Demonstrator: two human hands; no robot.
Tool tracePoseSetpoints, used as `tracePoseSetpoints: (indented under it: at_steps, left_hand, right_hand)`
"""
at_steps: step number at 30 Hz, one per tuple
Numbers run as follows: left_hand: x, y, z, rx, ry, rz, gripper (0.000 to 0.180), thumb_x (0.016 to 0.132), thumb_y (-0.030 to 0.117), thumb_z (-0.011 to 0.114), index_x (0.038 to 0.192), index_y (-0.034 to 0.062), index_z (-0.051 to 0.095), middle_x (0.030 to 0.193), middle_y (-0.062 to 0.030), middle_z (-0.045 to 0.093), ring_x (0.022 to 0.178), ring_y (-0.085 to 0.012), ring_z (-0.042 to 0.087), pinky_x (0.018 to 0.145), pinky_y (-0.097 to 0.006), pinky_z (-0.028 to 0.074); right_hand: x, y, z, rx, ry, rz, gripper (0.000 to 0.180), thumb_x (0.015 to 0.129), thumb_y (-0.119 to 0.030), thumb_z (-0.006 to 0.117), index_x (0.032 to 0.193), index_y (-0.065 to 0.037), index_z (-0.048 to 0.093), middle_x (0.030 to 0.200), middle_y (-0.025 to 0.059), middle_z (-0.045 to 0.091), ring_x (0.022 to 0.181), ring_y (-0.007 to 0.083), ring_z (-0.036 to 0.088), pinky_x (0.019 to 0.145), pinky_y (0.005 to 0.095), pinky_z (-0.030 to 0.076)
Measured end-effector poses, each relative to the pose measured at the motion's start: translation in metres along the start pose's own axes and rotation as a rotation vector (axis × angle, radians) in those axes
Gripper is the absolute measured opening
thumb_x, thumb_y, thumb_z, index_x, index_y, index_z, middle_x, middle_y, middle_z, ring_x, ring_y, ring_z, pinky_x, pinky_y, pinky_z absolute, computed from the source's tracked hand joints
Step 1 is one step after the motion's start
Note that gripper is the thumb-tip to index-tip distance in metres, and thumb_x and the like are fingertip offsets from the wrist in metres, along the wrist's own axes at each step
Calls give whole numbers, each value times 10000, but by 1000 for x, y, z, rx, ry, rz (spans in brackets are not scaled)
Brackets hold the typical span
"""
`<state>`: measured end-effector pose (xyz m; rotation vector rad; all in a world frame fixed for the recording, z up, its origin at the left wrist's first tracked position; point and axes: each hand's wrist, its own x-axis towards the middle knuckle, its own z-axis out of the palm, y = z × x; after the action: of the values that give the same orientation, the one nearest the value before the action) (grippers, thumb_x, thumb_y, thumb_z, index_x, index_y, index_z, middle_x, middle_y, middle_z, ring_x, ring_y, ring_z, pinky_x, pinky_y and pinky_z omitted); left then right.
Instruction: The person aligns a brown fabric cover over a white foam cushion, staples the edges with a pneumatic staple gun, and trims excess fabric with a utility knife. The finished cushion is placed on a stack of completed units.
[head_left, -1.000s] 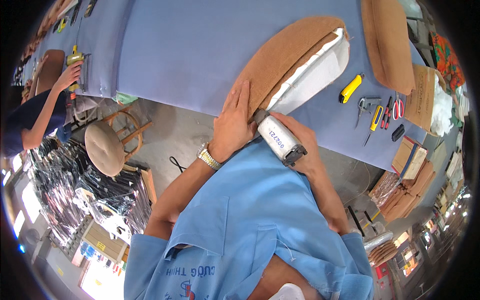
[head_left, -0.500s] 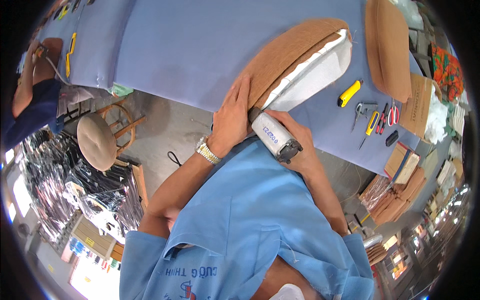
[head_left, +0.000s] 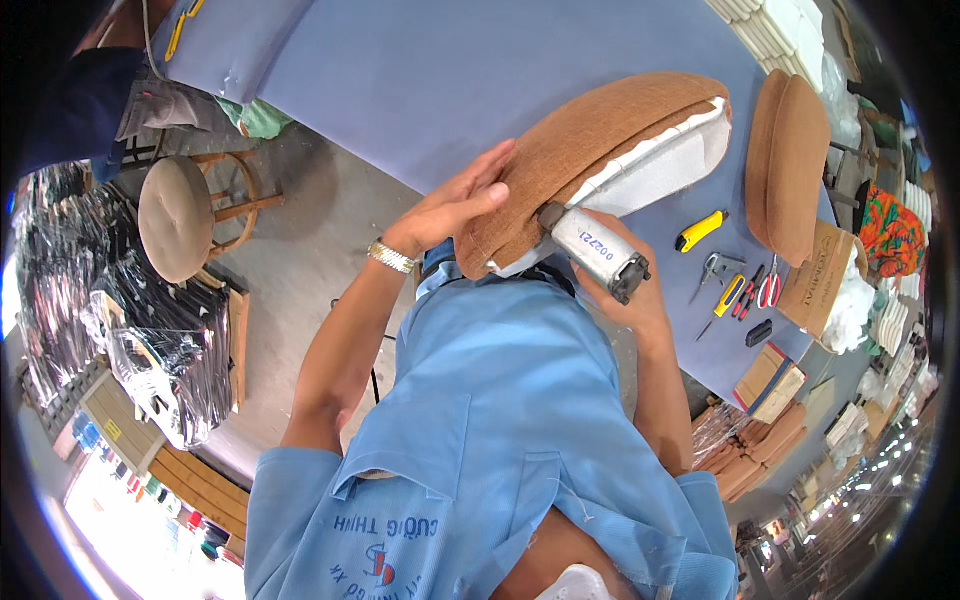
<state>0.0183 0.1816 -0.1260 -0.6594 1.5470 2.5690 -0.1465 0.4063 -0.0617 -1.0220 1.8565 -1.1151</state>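
A brown upholstered cushion (head_left: pixel 590 140) lies slantwise at the table's near edge, its near end overhanging toward my waist. Along its side, a white edge strip (head_left: pixel 645 150) borders a pale underside panel (head_left: pixel 655 180). My left hand (head_left: pixel 455 205) rests against the cushion's left side near that end, fingers stretched out and thumb apart. In my right hand (head_left: pixel 625 295) is a silver staple gun (head_left: pixel 595 250), its dark nose at the cushion's white edge. The gun's body hides part of the right fingers. Whether the nose presses on the fabric cannot be made out.
Right of the cushion lie a yellow utility knife (head_left: pixel 703 231), a yellow-handled screwdriver (head_left: pixel 728 297) and red-handled scissors (head_left: pixel 769 291). More brown cushions (head_left: pixel 785 170) stand beyond, beside a cardboard box (head_left: pixel 825 275). A round stool (head_left: pixel 176 218) is at left; another person's dark sleeve (head_left: pixel 80 110) shows there.
The staple gun has moved along the cushion's edge, away from its near end. My left fingers have straightened, and the cushion sits lower and farther right in the view, which has also shifted.
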Motion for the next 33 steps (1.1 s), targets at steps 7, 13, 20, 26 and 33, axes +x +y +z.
tracePoseSetpoints:
  at_steps: [7,13,20,26,33]
  left_hand:
    - [6,-18,2,454,-57,51,978,991,732,492,1701,158,143,1762,-157,112,1631,-315,87,1319,-444,118]
    - [37,-10,-46,421,51,-101,811,1068,725,209,1696,212,206,1758,-146,145,1629,-319,87,1321,-443,101]
    - [30,-32,-5,495,42,-11,734,1119,604,218,1692,146,195,1762,-188,75,1632,-332,43,1321,-446,85]
    - [-3,-21,9,503,39,123,753,1134,531,274,1672,19,157,1758,-207,69,1633,-329,34,1318,-440,101]
    - [-23,-9,36,881,225,183,801,1055,303,586,1661,14,150,1647,-327,304,1482,-441,400,1191,-460,389]
  right_hand:
    - [4,1,14,-18,37,-51,622,781,-88,769,1384,-42,625,1262,177,724,1156,305,729,969,359,555]
    - [10,-4,16,-51,33,-66,615,780,-73,762,1378,-40,624,1229,185,730,1078,329,747,931,360,565]
    - [0,-2,22,-39,114,-83,595,780,-82,767,1359,-32,637,1238,186,727,1111,345,740,933,358,566]
    - [8,-14,24,-63,103,-54,533,816,3,726,1342,13,643,1236,171,718,1078,236,719,943,333,546]
    - [10,-5,26,-65,107,-97,603,772,-94,766,1360,-23,652,1242,187,732,1100,310,743,933,353,570]
